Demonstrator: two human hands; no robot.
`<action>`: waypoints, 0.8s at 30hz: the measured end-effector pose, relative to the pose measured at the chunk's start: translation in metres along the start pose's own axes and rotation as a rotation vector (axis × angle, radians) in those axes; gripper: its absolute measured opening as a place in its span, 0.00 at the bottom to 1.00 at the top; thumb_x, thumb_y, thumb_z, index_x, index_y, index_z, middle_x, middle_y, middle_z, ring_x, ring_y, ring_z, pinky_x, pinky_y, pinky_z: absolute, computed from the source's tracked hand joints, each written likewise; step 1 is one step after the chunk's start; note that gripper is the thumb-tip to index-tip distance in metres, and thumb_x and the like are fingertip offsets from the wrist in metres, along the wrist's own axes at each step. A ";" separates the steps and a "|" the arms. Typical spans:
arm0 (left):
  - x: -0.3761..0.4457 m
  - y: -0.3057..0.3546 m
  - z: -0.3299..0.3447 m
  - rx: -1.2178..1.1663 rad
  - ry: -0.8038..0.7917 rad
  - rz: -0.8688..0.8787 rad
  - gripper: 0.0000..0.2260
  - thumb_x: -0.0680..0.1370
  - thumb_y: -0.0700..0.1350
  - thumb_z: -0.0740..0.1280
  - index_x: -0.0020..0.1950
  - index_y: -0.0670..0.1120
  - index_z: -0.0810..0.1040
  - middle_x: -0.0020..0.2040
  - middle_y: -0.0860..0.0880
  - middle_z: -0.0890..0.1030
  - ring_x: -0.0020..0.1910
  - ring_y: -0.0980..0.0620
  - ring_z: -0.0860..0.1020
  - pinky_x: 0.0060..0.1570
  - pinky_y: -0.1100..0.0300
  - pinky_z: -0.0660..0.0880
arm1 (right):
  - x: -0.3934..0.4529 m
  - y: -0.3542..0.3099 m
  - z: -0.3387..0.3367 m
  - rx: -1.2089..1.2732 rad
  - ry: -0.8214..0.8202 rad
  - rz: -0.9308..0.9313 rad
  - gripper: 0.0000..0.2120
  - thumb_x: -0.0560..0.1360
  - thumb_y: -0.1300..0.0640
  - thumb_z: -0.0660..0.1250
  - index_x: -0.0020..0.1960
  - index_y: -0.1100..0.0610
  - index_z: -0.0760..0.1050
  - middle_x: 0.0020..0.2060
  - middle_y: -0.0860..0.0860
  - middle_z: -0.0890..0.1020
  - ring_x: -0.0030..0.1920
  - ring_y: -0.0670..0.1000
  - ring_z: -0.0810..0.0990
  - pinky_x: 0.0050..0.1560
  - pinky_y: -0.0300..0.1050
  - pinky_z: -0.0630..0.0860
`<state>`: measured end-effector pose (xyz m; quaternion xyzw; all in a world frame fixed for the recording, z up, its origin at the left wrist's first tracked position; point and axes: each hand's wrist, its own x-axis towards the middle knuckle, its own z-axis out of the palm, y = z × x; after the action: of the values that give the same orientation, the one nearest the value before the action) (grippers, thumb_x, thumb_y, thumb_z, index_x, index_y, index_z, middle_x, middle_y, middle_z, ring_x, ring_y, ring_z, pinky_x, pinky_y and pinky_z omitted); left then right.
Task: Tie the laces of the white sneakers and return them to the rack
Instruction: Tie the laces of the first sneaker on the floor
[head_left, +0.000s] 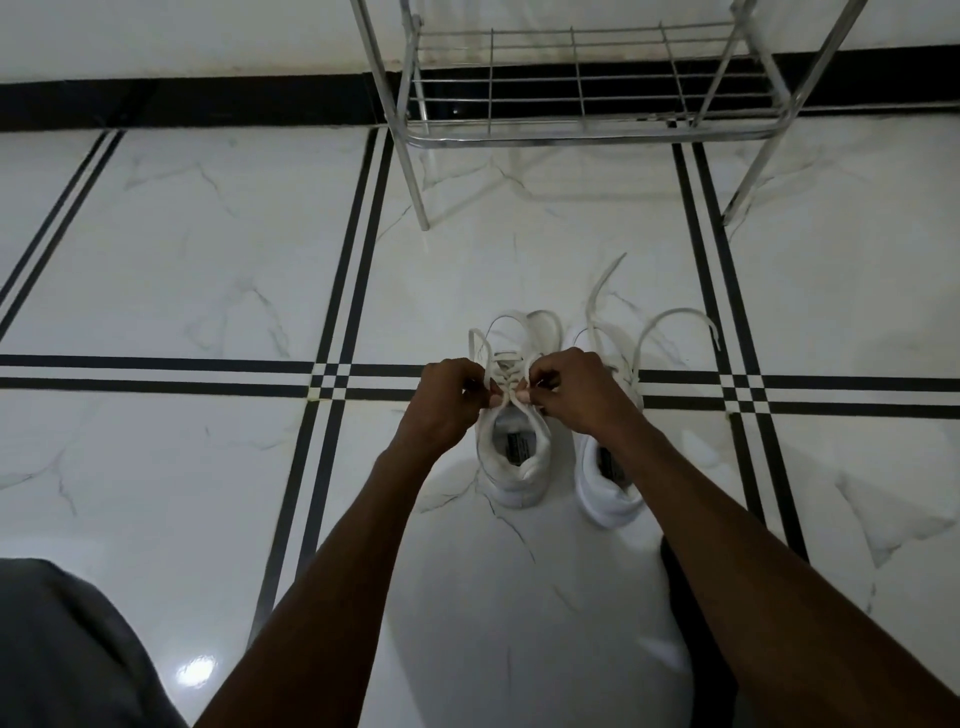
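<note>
Midway: your left hand (451, 395) and right hand (569, 387) pinch laces (511, 364) over left sneaker (514, 457) on floor; right sneaker (608, 483) untied, rack (587, 130) empty beyond.

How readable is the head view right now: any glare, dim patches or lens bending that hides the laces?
Head view: dim overall; a small glare spot on the glossy white marble-look floor near the bottom left; wide-angle bending curves the black tile lines and splays the chrome wire shoe rack. White on white, the laces of the left white sneaker read poorly where the left hand and right hand pinch them.
</note>
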<state>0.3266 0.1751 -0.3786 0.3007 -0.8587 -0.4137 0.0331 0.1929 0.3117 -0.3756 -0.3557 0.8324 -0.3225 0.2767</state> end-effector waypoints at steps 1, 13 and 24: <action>0.001 0.004 0.002 0.067 -0.005 0.018 0.04 0.76 0.39 0.75 0.49 0.39 0.86 0.48 0.43 0.86 0.47 0.47 0.83 0.52 0.53 0.80 | 0.001 -0.001 0.001 -0.025 0.000 -0.009 0.05 0.71 0.58 0.77 0.43 0.59 0.85 0.41 0.53 0.87 0.42 0.50 0.85 0.43 0.40 0.80; -0.013 0.009 0.033 0.250 0.057 0.088 0.06 0.77 0.32 0.68 0.53 0.35 0.75 0.49 0.36 0.79 0.43 0.43 0.74 0.44 0.50 0.73 | -0.006 -0.010 0.017 -0.183 0.121 -0.122 0.07 0.74 0.61 0.70 0.38 0.60 0.76 0.31 0.55 0.81 0.31 0.54 0.79 0.35 0.52 0.79; -0.005 0.002 0.016 -0.016 0.046 -0.102 0.04 0.80 0.40 0.69 0.50 0.39 0.78 0.48 0.44 0.82 0.47 0.45 0.80 0.47 0.51 0.79 | 0.005 -0.007 0.006 0.040 0.078 0.088 0.06 0.73 0.58 0.73 0.40 0.61 0.82 0.35 0.52 0.84 0.37 0.51 0.83 0.39 0.43 0.78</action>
<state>0.3247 0.1893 -0.3865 0.3530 -0.8381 -0.4146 0.0340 0.1970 0.3021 -0.3760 -0.3002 0.8508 -0.3401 0.2651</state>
